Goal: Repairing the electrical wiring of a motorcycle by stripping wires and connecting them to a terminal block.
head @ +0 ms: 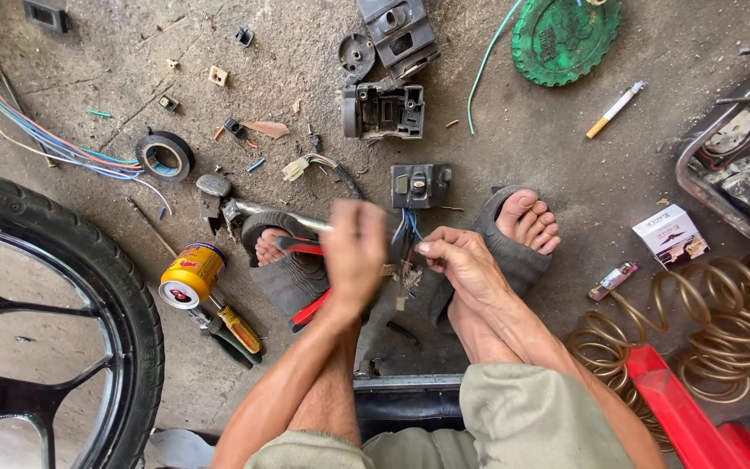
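Note:
My left hand point(353, 256), blurred by motion, is closed on a pair of red-handled pliers point(308, 311). Their handles stick out to the left and below the fist. My right hand point(466, 260) pinches a bundle of thin coloured wires point(406, 227) between thumb and fingers. These wires lead up to a small black switch housing point(421, 185) lying on the concrete floor. A small connector piece point(408, 280) hangs below the wires between the two hands. Both hands work above my sandalled feet.
A black wheel with tyre point(54, 304) fills the left. Near it lie a yellow can point(191, 275), a screwdriver point(238, 326), a tape roll point(165, 156) and a wire harness point(36, 130). Black housings point(384, 111), a green disc point(566, 35), a small box point(670, 234) and coiled hose point(722, 321) lie around.

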